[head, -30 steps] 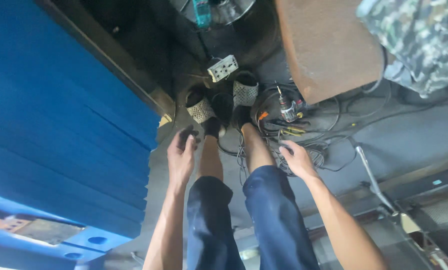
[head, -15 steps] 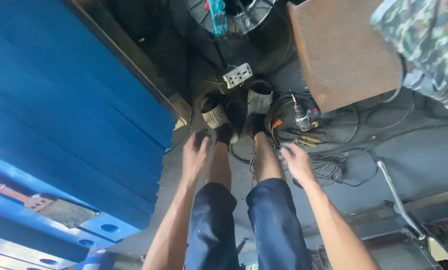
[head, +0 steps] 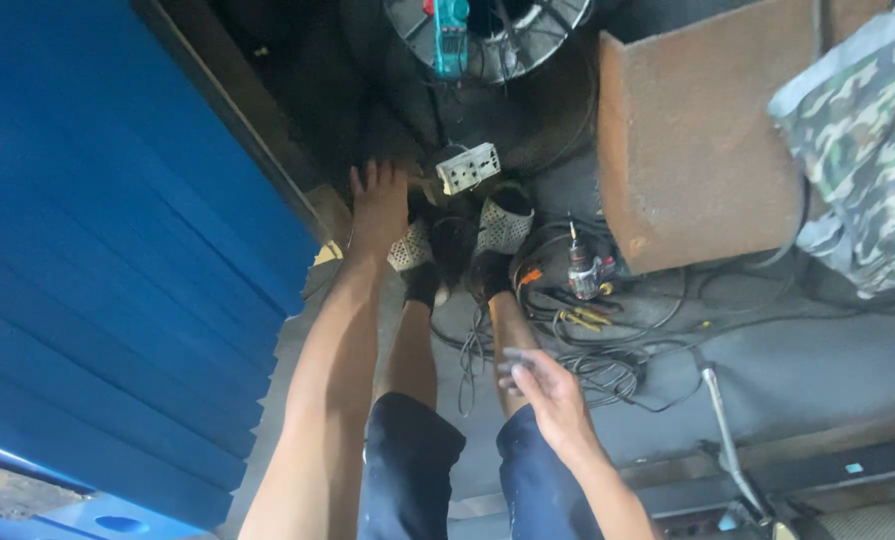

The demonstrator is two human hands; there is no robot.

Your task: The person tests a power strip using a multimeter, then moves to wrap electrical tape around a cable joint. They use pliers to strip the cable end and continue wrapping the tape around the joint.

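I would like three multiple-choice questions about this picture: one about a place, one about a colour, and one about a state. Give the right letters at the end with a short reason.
1. Where is the left hand?
A. stretched out near the white socket block
B. on the rusty box
C. on the knee

2. What colour is the big panel on the left side of the picture?
A. red
B. blue
C. yellow

3. How is the right hand?
A. gripping a drill
B. flat on the floor
C. raised over the tangled cables, fingers loosely out and blurred

Answers:
1 A, the arm reaches forward past the slippers toward the block.
2 B, its slats are plain blue.
3 C, no tool shows in it.
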